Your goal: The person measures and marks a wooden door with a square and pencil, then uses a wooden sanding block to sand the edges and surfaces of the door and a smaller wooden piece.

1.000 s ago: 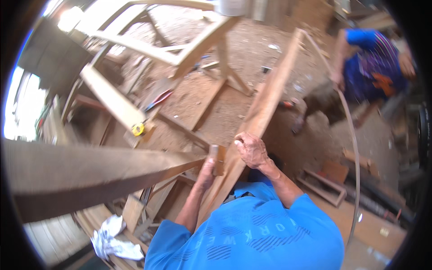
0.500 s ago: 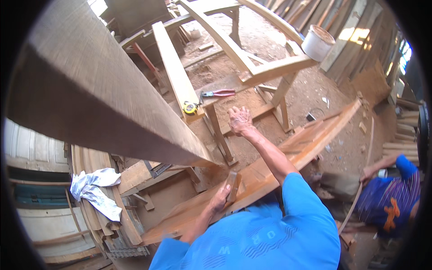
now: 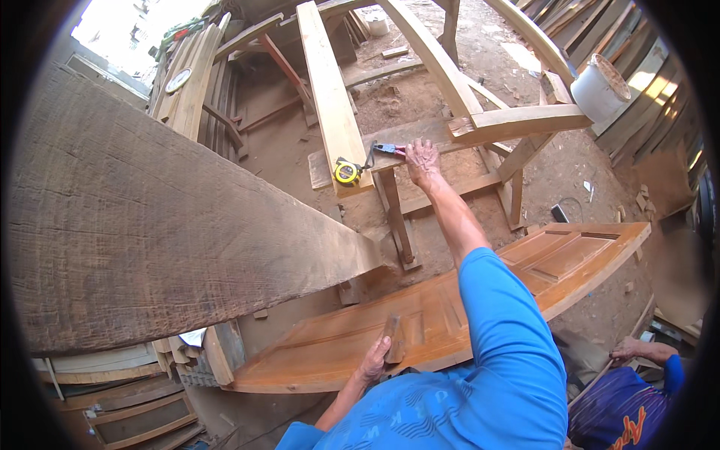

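Out in front, my right hand has its fingers closed over the red handles of a pair of pliers lying on the sawhorse plank. The pliers' jaws point left, towards a yellow tape measure on the end of a pale board. Closer to my body, my left hand grips a small wooden block above a brown panelled door. The door stretches across in front of me; part of it is hidden by my right arm.
A thick dark wooden post fills the left side. A white bucket stands on the frame at upper right. Pale curved beams run away from me. At lower right, another person's hand holds a long thin strip.
My right hand has reached forward and closed on the pliers. The view has shifted, bringing more of the door into sight. My left hand still holds the block.
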The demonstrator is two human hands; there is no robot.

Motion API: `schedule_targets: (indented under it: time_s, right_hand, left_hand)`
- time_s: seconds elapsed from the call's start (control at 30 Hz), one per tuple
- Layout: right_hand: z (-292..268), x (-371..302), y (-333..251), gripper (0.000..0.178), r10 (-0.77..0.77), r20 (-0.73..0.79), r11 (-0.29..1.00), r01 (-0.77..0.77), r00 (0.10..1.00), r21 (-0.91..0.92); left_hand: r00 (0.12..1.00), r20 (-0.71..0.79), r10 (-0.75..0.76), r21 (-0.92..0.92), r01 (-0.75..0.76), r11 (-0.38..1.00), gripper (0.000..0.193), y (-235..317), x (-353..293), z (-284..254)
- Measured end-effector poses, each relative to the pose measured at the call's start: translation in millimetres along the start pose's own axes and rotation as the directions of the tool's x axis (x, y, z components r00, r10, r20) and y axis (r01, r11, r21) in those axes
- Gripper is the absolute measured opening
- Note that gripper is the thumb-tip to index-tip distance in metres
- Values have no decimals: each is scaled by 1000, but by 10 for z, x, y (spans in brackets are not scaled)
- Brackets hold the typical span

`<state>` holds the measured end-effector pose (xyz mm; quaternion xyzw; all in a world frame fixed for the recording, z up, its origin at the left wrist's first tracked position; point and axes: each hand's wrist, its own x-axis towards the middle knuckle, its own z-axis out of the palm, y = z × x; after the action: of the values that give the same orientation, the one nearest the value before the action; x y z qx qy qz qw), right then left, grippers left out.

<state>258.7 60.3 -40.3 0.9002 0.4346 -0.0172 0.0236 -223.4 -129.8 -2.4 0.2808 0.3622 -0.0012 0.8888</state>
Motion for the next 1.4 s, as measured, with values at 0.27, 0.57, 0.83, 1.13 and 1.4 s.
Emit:
schedule_targets:
  time_s: [0.27,0.57,0.83,1.13,1.4]
  right_hand:
    - [220,-1059,496,29,-165,676,-354,-683,718,638]
    - [-1330,-3743,6,29,24,232,-332,-212,972,919]
    - [-1608,-5141,135,32,-70,561,-205,-562,825,801]
    - [-1657,-5243,148,16,-187,584,-135,-610,790,781]
    - [-1610,-5152,128,27,-241,573,-183,-616,783,766]
  left_hand:
    - [989,88,-116,111,106,988,52,260,274,-10]
    - [914,365,-176,209,103,973,58,640,638,65]
    - [808,580,-105,281,-78,956,58,729,930,566]
    - [787,616,-28,312,-212,926,72,813,1049,651]
    - [779,627,-4,266,-209,941,76,804,1071,572]
